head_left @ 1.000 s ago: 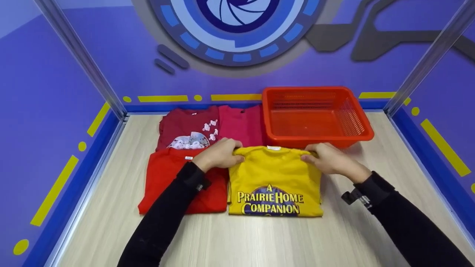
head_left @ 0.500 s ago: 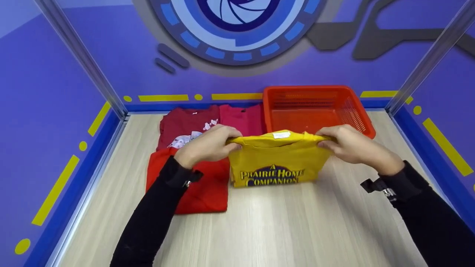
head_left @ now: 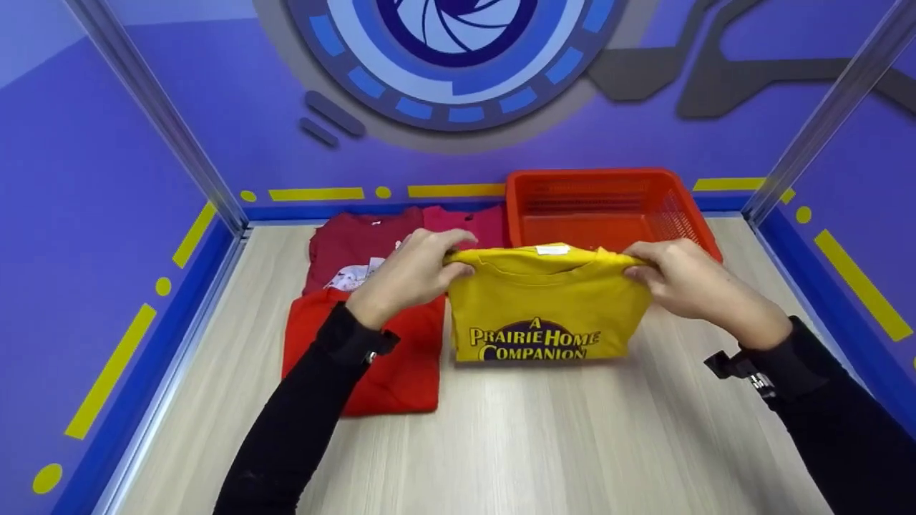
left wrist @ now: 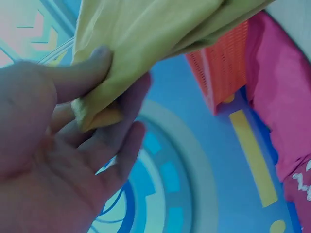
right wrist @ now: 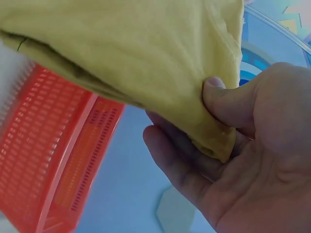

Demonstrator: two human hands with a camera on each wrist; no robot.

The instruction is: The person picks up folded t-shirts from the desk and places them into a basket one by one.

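A folded yellow T-shirt (head_left: 544, 300) with dark printed lettering hangs tilted from both hands, its collar and white tag at the top. My left hand (head_left: 415, 272) pinches its upper left corner between thumb and fingers; the left wrist view shows the yellow cloth (left wrist: 146, 43) under the thumb. At the upper right corner my right hand (head_left: 683, 279) pinches the shirt the same way, and the right wrist view shows that cloth corner (right wrist: 214, 131) between thumb and fingers. Below the left forearm lies a folded red T-shirt (head_left: 401, 365), partly covered by the arm.
Behind the yellow shirt stands a red plastic basket (head_left: 608, 179), its front hidden. A dark red shirt (head_left: 351, 243) with a white print and a pink shirt (head_left: 479, 222) lie at the back left. Purple panels (head_left: 164, 43) enclose the wooden tabletop (head_left: 529, 443).
Both hands have lifted the yellow T-shirt up from where it lay flat beside the red one. It now hangs tilted in front of the basket, slightly further right.
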